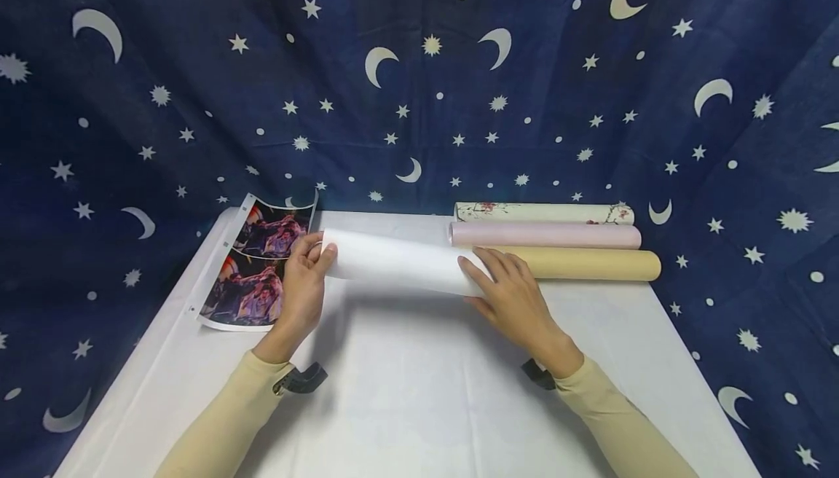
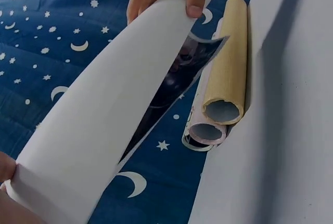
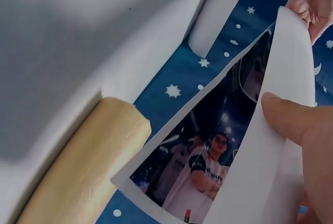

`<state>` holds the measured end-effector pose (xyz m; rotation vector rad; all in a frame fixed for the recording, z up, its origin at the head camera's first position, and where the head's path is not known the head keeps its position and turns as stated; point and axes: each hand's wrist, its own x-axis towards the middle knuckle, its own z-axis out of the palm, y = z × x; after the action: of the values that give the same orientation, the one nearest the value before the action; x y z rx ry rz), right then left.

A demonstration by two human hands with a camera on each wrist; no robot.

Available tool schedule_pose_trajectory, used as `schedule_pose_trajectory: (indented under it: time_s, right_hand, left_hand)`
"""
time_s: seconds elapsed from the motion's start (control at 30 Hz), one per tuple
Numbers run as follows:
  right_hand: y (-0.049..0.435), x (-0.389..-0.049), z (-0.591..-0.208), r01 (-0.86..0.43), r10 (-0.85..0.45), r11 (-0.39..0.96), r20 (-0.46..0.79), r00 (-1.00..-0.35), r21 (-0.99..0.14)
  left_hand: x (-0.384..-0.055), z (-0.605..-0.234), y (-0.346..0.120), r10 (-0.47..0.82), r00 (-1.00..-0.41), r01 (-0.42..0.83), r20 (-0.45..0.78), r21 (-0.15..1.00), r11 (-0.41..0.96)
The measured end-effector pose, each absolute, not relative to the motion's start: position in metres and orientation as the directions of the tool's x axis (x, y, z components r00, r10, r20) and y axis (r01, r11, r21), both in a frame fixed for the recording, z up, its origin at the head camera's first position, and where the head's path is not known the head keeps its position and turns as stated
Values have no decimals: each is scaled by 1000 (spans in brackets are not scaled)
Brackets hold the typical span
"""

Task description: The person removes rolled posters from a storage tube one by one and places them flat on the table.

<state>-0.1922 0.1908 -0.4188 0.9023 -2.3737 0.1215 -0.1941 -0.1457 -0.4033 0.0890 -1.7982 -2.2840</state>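
Head cam: L hand point(image 1: 304, 287) pinches one end of a curled white sheet point(image 1: 400, 265) btwn thumb & fingers; R hand point(image 1: 514, 303) grips the other end. Sheet's held above the white table point(image 1: 406, 405), dark photo print point(image 3: 208, 151) on inner side. Tan roll point(image 1: 596, 264), pink roll point(image 1: 547, 234) & floral roll point(image 1: 544, 213) lie side by side beyond R hand; photo sheet point(image 1: 245, 292) partly behind L hand.

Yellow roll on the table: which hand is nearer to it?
Right. The right hand overlaps the yellow roll in the head view; the left hand is farther left, gripping the left end of the white sheet.
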Motion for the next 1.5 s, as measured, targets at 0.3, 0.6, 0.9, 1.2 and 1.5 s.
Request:
schedule_pose_trajectory:
  time_s: [0.3, 0.6, 0.9, 1.2, 1.5]
  right_hand:
    - [200, -191, -426, -616, -524, 787, 544, -655, 16]
    - [198, -195, -429, -564, -363, 769, 520, -773, -302]
    - [183, -198, -419, -515, -274, 684, 473, -837, -516]
    - [165, -201, -414, -470, -220, 603, 432, -875, -644]
    - [148, -198, -414, -437, -197, 561, 400, -895, -703]
  left_hand:
    - [-192, -401, -145, -190, -974, 160, 122, 966, -204]
    - [-192, -394, -146, -247, -930, 328, 273, 919, -217]
    - [-195, -392, -121, -151, -960, 267, 234, 926, -266]
    - [-199, -405, -83, 6, -988, 147, 151, 966, -213]
    - [-199, -413, -74, 8, -977, 211, 215, 964, -162]
